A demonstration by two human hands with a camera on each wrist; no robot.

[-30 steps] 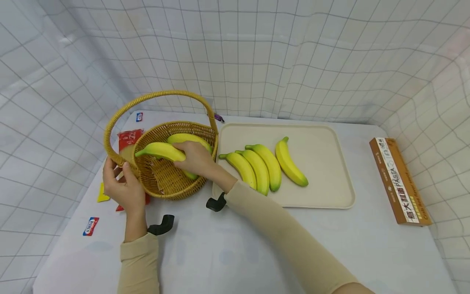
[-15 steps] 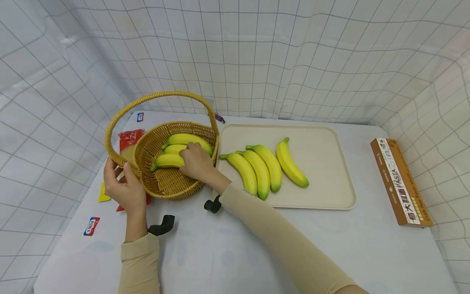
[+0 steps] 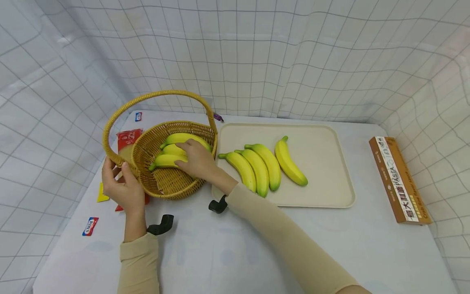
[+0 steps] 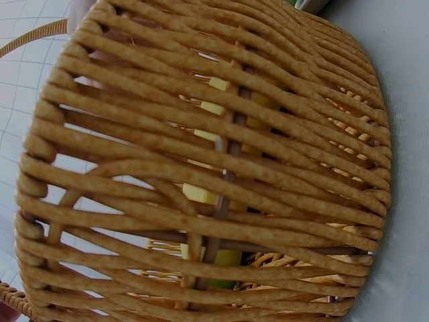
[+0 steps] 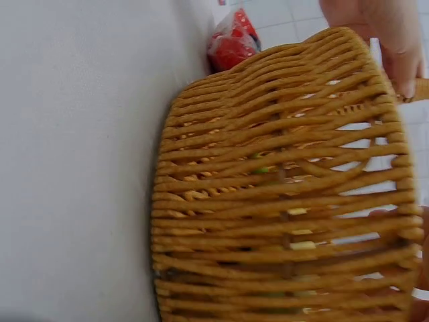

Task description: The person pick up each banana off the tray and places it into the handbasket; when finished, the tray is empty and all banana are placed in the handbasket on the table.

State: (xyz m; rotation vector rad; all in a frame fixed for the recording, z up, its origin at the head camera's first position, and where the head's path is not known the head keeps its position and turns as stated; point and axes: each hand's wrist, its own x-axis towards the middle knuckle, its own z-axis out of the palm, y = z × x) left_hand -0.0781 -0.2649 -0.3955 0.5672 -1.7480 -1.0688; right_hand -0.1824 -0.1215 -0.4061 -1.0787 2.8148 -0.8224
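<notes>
In the head view, a wicker basket (image 3: 169, 179) with a tall arched handle (image 3: 161, 94) stands at the left. Three bananas lie side by side in it: a rear banana (image 3: 183, 138), a middle banana (image 3: 174, 150) and a front banana (image 3: 169, 160). My left hand (image 3: 125, 185) grips the basket at the handle's left base, thumb inside the rim. My right hand (image 3: 201, 160) reaches over the basket's right rim, thumb and fingers spread apart at the right ends of the front two bananas. Both wrist views show mostly the basket's woven side (image 4: 201, 134), hiding most of the fruit.
Right of the basket, a beige tray (image 3: 323, 163) carries several bananas (image 3: 271, 165). A pasta box (image 3: 400, 179) lies at the far right. Red packets (image 3: 129, 138) sit left of and behind the basket. White grid-patterned curtains (image 3: 257, 61) enclose the table.
My right hand has lowered a banana into the basket beside the others. Its fingers have since loosened and drawn slightly to the right. The left hand has stayed on the basket.
</notes>
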